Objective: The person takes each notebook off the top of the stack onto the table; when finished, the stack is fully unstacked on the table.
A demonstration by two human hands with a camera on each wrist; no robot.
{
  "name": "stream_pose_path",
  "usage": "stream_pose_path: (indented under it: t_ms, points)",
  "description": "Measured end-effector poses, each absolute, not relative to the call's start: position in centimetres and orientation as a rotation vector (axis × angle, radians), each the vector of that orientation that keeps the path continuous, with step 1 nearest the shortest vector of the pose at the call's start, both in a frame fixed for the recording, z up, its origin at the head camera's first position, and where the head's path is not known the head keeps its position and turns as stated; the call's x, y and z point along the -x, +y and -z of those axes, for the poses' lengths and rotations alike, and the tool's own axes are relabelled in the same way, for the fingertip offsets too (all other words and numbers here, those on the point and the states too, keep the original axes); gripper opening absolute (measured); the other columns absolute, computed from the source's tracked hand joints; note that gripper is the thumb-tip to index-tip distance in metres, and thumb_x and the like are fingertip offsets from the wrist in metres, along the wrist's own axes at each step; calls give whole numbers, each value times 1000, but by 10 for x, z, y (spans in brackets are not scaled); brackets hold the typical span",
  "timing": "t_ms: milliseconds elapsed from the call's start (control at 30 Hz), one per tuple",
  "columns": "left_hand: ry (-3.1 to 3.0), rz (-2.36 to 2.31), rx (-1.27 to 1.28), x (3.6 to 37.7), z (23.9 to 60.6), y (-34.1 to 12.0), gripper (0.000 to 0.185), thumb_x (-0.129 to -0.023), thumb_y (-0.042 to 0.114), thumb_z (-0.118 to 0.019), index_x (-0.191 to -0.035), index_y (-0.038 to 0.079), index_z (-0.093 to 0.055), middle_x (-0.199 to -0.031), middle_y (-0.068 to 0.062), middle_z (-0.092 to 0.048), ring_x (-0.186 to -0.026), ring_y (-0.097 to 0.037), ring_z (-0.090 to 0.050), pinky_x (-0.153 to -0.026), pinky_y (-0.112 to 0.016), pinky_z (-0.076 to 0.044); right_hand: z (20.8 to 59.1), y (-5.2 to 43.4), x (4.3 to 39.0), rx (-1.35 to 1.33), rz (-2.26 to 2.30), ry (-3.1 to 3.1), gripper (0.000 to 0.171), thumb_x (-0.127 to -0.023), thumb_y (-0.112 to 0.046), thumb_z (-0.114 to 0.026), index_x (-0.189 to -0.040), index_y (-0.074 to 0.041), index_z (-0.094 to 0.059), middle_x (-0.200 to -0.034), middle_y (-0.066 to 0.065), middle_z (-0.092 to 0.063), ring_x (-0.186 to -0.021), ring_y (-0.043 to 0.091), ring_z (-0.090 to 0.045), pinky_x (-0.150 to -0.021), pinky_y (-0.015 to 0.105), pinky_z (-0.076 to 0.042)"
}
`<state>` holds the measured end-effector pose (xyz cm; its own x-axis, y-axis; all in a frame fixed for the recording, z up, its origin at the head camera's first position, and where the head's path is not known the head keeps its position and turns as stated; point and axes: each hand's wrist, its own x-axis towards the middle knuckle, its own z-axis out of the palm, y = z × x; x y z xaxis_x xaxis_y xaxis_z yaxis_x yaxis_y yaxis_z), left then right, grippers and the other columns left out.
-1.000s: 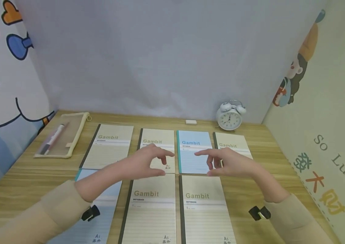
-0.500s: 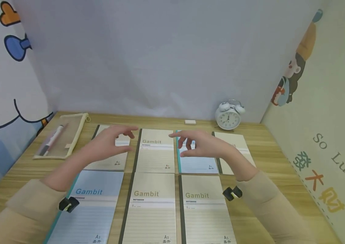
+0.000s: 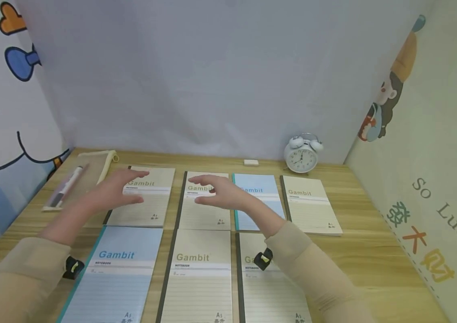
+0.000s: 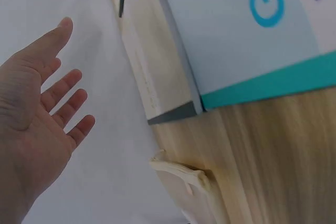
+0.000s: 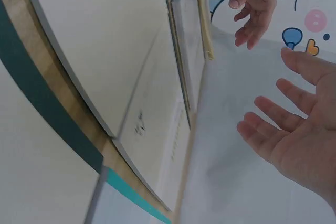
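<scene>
In the head view, my left hand (image 3: pixel 111 193) hovers over the left edge of a cream notebook (image 3: pixel 160 206) in the back row, holding nothing. My right hand (image 3: pixel 224 193), also holding nothing, hangs above the second cream notebook (image 3: pixel 208 220) and reaches toward the blue notebook (image 3: pixel 261 179). Both wrist views show loosely extended fingers, apart from any notebook. Another cream notebook (image 3: pixel 313 211) ends the back row. In front lie a blue notebook (image 3: pixel 119 287), a cream notebook (image 3: pixel 198 287) and a further cream notebook (image 3: pixel 273 296), partly hidden by my right sleeve.
A mesh zip pouch (image 3: pixel 95 166) with a marker (image 3: pixel 68 184) in it lies at the back left, partly behind my left hand. A white eraser (image 3: pixel 251 162) and a white alarm clock (image 3: pixel 301 157) stand along the back wall. A printed wall (image 3: pixel 422 179) bounds the right side.
Both hands have moved left over the back row, still holding nothing. The rightmost back notebook is now uncovered, while the right sleeve now covers part of the front right one. The notebooks stay put.
</scene>
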<state>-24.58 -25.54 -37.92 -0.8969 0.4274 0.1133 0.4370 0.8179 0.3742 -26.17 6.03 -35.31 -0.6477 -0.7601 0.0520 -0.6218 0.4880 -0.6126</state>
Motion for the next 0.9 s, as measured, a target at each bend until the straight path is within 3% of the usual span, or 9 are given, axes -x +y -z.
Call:
stream_pose_path:
  t_ms: [233, 567, 800, 900]
  points:
    - [-3044, 509, 669, 255, 403, -283, 82, -72, 40, -71, -136, 4, -34, -135, -22, -36, -124, -41, -29, -96, -56, -26, 385, 33, 267, 1064, 809, 2511, 64, -84, -40, -58, -139, -27, -28, -143, -5, -30, -132, 15, -26, -104, 36, -27]
    - [-3131, 602, 544, 260, 426, -310, 109, -61, 61, -68, -138, -3, -25, -138, -29, -25, -124, -46, -24, -99, -57, -22, 412, -14, 275, 1083, 668, 2551, 76, -79, -42, -63, -141, -17, -26, -143, 2, -31, -132, 17, -26, -107, 31, -23]
    - [-3179, 590, 470, 263, 430, -313, 111, -62, 64, -66, -139, -2, -22, -138, -29, -25, -124, -47, -24, -98, -58, -23, 424, -29, 281, 1014, 570, 2599, 78, -77, -47, -64, -140, -18, -29, -145, 7, -25, -136, 32, -7, -108, 42, -12]
    - [-3190, 572, 465, 265, 431, -311, 111, -62, 66, -65, -139, -1, -23, -138, -29, -25, -124, -47, -24, -97, -59, -24, 426, -31, 280, 974, 549, 2615, 76, -78, -46, -63, -139, -18, -30, -145, 7, -25, -136, 33, -5, -108, 47, -12]
